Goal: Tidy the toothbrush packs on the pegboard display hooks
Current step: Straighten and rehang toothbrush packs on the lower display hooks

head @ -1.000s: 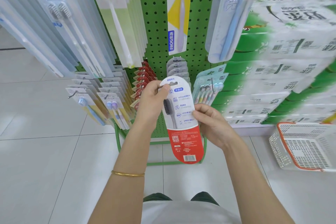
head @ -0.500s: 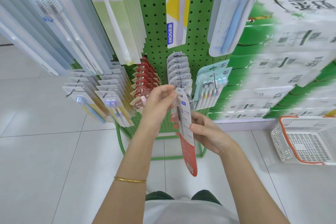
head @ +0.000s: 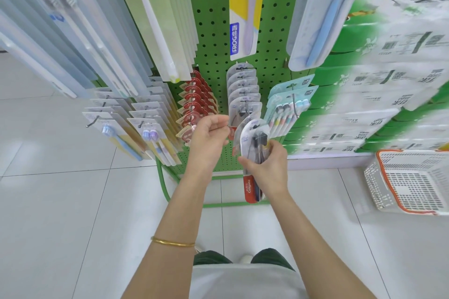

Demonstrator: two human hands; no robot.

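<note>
The toothbrush pack (head: 251, 136), a clear blister on a card with a red foot, was off its hook, held tilted just in front of the row of matching packs (head: 243, 85) hanging on the green pegboard (head: 211, 19). The right hand (head: 267, 167) gripped it round the middle, fingers wrapped over the blister. It looked light and fairly stiff, though the slick plastic might flex; the card edges near the hang hole seemed the better hold. The left hand (head: 209, 136) had its fingers curled at the front hanging pack's edge, and I couldn't tell whether it pinched it. A white basket (head: 413, 182) sat on the floor nearby.
</note>
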